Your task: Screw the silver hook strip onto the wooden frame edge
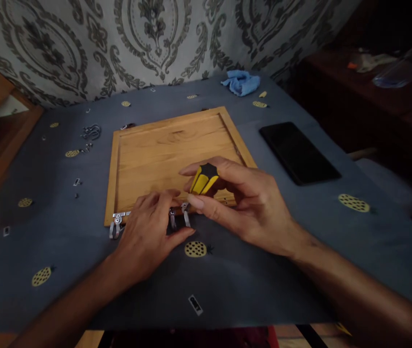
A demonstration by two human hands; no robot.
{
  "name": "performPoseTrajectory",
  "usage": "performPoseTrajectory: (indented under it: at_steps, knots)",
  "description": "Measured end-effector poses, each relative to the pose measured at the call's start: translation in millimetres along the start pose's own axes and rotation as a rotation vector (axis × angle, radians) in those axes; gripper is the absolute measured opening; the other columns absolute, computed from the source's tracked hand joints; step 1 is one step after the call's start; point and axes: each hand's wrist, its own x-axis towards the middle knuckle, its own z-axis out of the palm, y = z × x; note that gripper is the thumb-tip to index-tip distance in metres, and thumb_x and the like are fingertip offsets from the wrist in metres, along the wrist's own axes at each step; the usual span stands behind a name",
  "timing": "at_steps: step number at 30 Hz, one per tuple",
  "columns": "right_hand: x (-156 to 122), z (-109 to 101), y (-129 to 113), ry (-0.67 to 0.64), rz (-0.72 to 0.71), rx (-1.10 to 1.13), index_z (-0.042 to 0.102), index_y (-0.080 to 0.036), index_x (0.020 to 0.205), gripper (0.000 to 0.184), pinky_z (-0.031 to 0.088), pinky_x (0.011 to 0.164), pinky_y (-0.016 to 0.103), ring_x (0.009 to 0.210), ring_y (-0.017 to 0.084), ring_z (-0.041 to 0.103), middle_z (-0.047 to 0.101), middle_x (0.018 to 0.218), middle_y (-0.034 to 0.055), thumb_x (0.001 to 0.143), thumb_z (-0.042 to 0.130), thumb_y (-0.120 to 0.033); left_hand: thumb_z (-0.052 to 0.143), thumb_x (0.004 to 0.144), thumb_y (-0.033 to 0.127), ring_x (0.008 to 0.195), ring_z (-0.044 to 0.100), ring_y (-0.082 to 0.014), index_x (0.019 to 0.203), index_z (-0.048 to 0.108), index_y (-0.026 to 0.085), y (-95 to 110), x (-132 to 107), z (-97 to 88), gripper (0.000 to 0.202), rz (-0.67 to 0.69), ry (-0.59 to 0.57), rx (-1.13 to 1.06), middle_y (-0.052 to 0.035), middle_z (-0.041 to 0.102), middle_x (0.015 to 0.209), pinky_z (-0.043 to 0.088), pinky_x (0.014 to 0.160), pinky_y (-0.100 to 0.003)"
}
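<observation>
A wooden board with a raised rim lies on the grey-blue cloth. My right hand is closed round the yellow and black handle of a screwdriver, held upright over the board's near edge. My left hand rests on that near edge, fingers pinched on a metal hook. Another metal hook sticks out from the edge further left. The screwdriver's tip is hidden behind my fingers.
A black phone lies right of the board. A blue rag sits at the far edge. Spare metal hooks and small screws lie left of the board. A patterned wall stands behind; a dark shelf is at right.
</observation>
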Motion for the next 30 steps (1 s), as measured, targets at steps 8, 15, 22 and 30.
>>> performPoseTrajectory:
  at_steps: [8, 15, 22, 30]
  knots:
    - [0, 3, -3, 0.045, -0.086, -0.131, 0.055, -0.019, 0.071, 0.023, 0.044, 0.048, 0.022, 0.054, 0.008, 0.05, 0.053, 0.064, -0.0041, 0.085, 0.069, -0.03, 0.07, 0.081, 0.034, 0.1, 0.059, -0.0295, 0.111, 0.048, 0.024, 1, 0, -1.1, 0.038, -0.043, -0.033, -0.026, -0.0049, 0.064, 0.1, 0.05, 0.084, -0.048]
    - [-8, 6, -6, 0.269, -0.089, -0.219, 0.052, -0.024, 0.071, 0.025, 0.044, 0.05, 0.031, 0.055, 0.014, 0.052, 0.054, 0.061, -0.0027, 0.083, 0.071, -0.035, 0.073, 0.08, 0.035, 0.101, 0.059, -0.0294, 0.115, 0.047, 0.022, 1, 0, -1.0, 0.046, -0.045, -0.023, -0.032, -0.0067, 0.065, 0.107, 0.049, 0.086, -0.049]
    - [-4, 5, -3, 0.278, -0.097, -0.257, 0.048, -0.024, 0.068, 0.029, 0.04, 0.048, 0.029, 0.052, 0.013, 0.048, 0.049, 0.06, -0.0035, 0.082, 0.072, -0.034, 0.071, 0.081, 0.033, 0.104, 0.058, -0.0286, 0.118, 0.047, 0.02, 3, 1, -4.1, 0.046, -0.047, -0.057, -0.043, -0.0076, 0.064, 0.112, 0.047, 0.088, -0.048]
    - [-7, 7, 2, 0.243, -0.162, -0.323, 0.041, -0.023, 0.069, 0.032, 0.041, 0.048, 0.025, 0.052, 0.009, 0.043, 0.045, 0.061, -0.0053, 0.083, 0.07, -0.023, 0.073, 0.079, 0.034, 0.101, 0.06, -0.0278, 0.115, 0.048, 0.02, 2, 1, -2.4, 0.046, -0.022, -0.027, -0.027, -0.0066, 0.065, 0.105, 0.048, 0.086, -0.045]
